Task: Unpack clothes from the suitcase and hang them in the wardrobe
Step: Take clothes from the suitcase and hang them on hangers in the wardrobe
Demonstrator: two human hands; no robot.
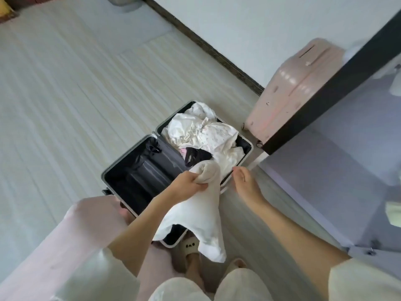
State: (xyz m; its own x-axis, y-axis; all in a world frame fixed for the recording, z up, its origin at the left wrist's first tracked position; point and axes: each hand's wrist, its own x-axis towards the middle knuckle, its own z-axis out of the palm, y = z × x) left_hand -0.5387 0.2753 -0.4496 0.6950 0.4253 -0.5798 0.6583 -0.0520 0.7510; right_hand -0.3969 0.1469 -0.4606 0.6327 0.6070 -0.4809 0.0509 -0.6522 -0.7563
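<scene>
While the open suitcase (pixel 138 177) lies flat on the floor (pixel 65 105), the left hand (pixel 186 184) grips a bunched fold of a white garment (pixel 195 216), fingers curled tightly round the cloth. The garment hangs down from that hand over the near edge of the suitcase, its lower end reaching a slippered foot (pixel 191 246). The right hand (pixel 245 181) hovers just beside the garment, above the suitcase's right rim, fingers loosely bent and holding nothing.

The suitcase's near half is a bare dark-lined shell. Its far half holds a loose heap of clothes (pixel 201 131): white and pale floral pieces on top, a black item (pixel 195 157) at the heap's near side, with a small pink patch beside it.

A pink suitcase (pixel 293 90) stands upright beyond the open one, close to the white wall (pixel 249 25) and its dark skirting board. The wardrobe (pixel 347 148) occupies the right side, with a dark front edge running diagonally and a pale interior visible behind it. What lies inside the wardrobe is too blurred to identify.
</scene>
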